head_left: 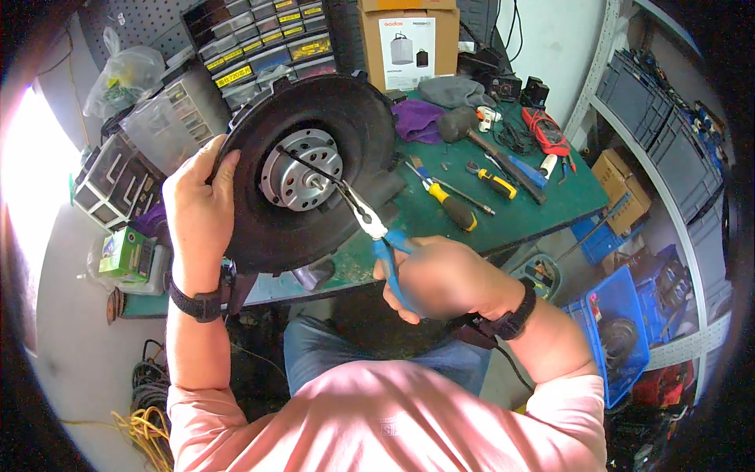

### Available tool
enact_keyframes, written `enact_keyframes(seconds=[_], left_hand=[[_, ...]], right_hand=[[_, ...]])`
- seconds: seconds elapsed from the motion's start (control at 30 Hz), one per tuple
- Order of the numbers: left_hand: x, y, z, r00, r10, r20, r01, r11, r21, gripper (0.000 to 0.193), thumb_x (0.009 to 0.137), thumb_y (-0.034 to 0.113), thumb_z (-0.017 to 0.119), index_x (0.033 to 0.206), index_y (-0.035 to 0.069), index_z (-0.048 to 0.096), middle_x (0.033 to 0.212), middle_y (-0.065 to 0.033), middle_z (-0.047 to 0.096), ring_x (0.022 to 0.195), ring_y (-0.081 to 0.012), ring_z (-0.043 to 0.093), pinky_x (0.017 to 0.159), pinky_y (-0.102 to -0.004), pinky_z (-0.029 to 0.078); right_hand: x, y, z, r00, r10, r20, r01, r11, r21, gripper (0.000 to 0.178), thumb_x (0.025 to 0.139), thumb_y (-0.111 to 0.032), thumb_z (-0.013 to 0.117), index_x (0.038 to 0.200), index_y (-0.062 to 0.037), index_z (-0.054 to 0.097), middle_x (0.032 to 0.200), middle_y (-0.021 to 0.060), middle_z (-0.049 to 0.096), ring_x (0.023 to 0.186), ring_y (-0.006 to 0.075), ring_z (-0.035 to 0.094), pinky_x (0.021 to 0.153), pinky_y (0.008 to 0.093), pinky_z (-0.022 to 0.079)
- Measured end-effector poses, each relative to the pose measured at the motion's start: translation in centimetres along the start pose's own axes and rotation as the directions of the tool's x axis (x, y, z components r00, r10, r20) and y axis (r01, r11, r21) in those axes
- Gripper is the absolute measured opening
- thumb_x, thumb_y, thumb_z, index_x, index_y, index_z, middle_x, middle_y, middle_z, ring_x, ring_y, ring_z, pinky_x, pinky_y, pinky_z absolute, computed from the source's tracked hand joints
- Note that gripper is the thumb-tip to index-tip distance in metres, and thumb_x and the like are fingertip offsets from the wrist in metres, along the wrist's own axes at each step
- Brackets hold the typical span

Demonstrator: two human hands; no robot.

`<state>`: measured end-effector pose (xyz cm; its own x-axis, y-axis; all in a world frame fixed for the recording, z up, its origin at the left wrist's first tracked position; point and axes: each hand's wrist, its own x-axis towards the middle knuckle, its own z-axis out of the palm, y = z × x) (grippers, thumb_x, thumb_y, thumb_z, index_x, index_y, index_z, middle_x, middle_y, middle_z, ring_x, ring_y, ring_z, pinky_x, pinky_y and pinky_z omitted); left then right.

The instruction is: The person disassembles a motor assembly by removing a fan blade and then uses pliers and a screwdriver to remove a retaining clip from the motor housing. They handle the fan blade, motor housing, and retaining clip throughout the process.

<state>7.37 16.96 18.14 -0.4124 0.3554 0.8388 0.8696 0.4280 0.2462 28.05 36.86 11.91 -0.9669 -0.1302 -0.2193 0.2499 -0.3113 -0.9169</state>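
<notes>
My left hand [198, 197] grips the rim of a large round black plastic housing [358, 118], tilted up on edge over the near side of the workbench. In its middle sits a silver electric motor [324, 149] with a ring of round holes and a short shaft. My right hand [448, 279] is closed round the blue handles of long-nose pliers [370, 220]. The jaws point up-left toward the motor. From their tips a thin black strip or wire [303, 163] stretches across the motor's face; whether it touches the motor I cannot tell.
On the green workbench [543, 212] lie screwdrivers [452, 208], a yellow-black tool [495, 182], a hammer [507, 165], a purple cloth [418, 120] and a red-cased meter [545, 132]. Behind stand parts drawers [267, 39] and a cardboard box [448, 47]. A blue crate [641, 346] is at right.
</notes>
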Motion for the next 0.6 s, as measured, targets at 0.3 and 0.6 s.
enact_keyframes(seconds=[0.3,0.6], left_hand=[[0.2,0.2,0.1,1.0,0.013,0.013,-0.012,1.0,-0.019,0.021,0.084,0.008,0.067,0.102,-0.003,0.066,0.082,-0.021,0.066,0.072,-0.0313,0.065,0.068,-0.0326,0.049],[-0.1,0.3,0.1,1.0,-0.022,-0.007,0.022,1.0,-0.005,0.021,0.084,0.008,0.066,0.102,-0.003,0.065,0.083,-0.0208,0.066,0.073,-0.0315,0.065,0.07,-0.0336,0.05]], right_hand=[[0.1,-0.3,-0.2,1.0,0.011,-0.011,-0.012,0.996,-0.093,0.025,0.09,-0.023,0.048,0.106,-0.005,0.056,0.08,0.0064,0.063,0.061,0.0126,0.061,0.042,0.0193,0.032],[0.7,1.0,-1.0,0.978,-0.011,0.208,-0.037,0.974,0.225,0.032,0.096,-0.026,0.044,0.113,-0.0003,0.051,0.087,0.0125,0.061,0.068,0.019,0.063,0.047,0.0229,0.04]])
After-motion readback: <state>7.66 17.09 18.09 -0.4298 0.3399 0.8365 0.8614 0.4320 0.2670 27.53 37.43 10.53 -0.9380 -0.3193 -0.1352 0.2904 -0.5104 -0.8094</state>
